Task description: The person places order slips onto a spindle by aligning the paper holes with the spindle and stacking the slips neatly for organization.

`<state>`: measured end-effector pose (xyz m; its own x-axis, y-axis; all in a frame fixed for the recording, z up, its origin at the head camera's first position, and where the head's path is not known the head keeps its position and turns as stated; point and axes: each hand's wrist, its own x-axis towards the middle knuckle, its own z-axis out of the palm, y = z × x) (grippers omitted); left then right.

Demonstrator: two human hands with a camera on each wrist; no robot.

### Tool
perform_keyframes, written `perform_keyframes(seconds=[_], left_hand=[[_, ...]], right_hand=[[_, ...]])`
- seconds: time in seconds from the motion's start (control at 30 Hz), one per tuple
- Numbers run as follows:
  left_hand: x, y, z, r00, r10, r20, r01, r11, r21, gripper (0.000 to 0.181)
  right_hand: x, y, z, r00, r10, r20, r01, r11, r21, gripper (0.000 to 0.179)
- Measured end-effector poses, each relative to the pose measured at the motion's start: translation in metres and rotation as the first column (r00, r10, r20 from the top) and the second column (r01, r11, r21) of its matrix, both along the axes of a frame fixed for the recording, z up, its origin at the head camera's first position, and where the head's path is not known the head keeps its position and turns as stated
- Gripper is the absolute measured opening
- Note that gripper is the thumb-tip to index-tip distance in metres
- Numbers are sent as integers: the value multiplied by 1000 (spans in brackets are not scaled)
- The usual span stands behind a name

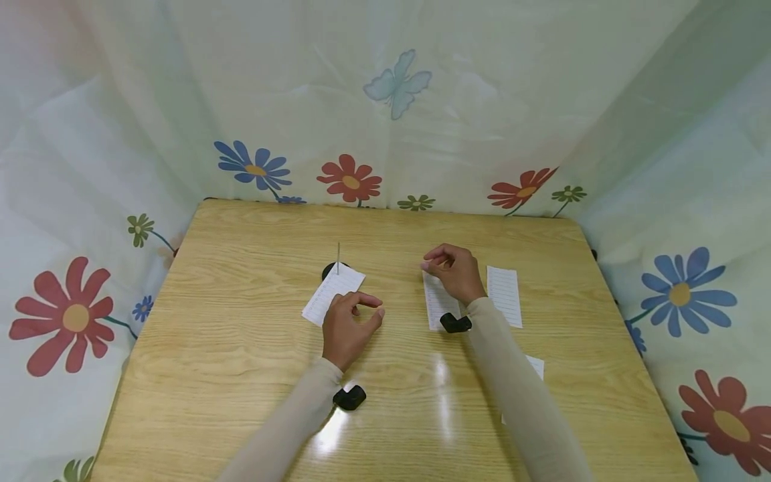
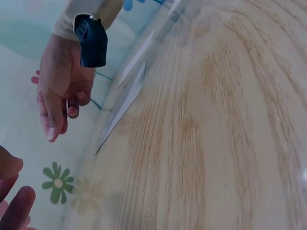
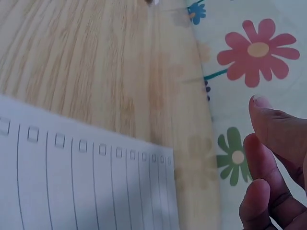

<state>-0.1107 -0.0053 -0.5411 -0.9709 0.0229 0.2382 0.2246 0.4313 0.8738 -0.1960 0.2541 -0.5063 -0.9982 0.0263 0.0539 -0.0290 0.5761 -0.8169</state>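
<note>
A thin upright metal spike (image 1: 338, 258) rises from a round black base (image 1: 328, 270) left of the table's middle. One lined white slip (image 1: 325, 298) lies at the spike, partly over the base. My left hand (image 1: 349, 331) hovers by that slip's lower right edge, thumb and forefinger apart, holding nothing visible. Over a second lined slip (image 1: 435, 304) is my right hand (image 1: 459, 273), loosely curved. In the right wrist view a slip (image 3: 91, 177) with a row of small squares lies apart from the fingertips (image 3: 261, 103), which hold nothing.
Another lined slip (image 1: 504, 294) lies right of my right hand. A further white slip (image 1: 535, 365) is partly hidden under the right forearm. Patterned curtains (image 1: 397, 147) enclose the wooden table (image 1: 241, 348) at the back and sides. Each wrist wears a black device (image 1: 349, 398).
</note>
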Motion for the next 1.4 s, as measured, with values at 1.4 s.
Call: perform_keyframes(seconds=[1.4], left_hand=[[-7, 64, -8, 971, -232, 61, 236, 968, -86, 30]], right_hand=[[13, 52, -19, 989, -56, 137, 37, 990, 135, 24]])
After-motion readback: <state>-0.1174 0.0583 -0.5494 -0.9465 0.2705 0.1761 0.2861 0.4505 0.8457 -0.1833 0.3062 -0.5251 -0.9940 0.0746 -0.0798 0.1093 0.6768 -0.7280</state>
